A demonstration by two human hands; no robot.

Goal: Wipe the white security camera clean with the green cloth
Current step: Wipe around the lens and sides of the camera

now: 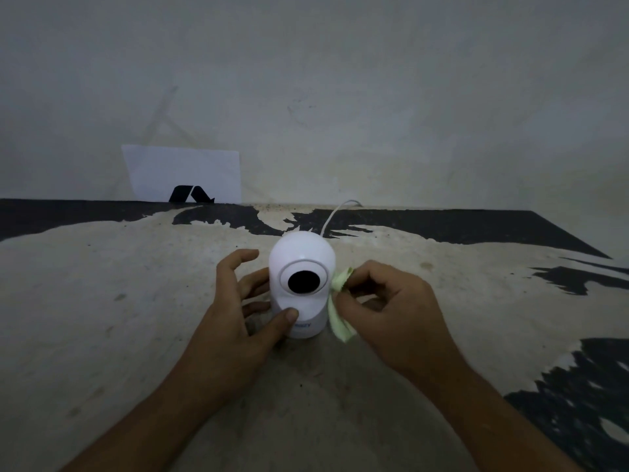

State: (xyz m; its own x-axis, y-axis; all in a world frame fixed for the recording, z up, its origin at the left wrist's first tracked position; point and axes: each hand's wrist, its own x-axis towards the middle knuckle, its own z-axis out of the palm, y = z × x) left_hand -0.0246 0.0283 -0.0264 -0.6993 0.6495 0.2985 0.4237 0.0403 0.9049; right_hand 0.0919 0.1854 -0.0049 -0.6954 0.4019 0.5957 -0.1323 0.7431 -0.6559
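The white security camera stands upright on the worn surface at the centre of the view, its round black lens facing me. My left hand wraps its left side, thumb pressed on the lower front and fingers behind the body. My right hand pinches a small pale green cloth against the camera's right side. One end of the cloth sticks up above my fingers and the other hangs down beside the base.
A thin white cable runs from the camera's back toward the wall. A white sheet of paper with a black mark leans on the wall at the back left. The surface is beige with peeling black patches.
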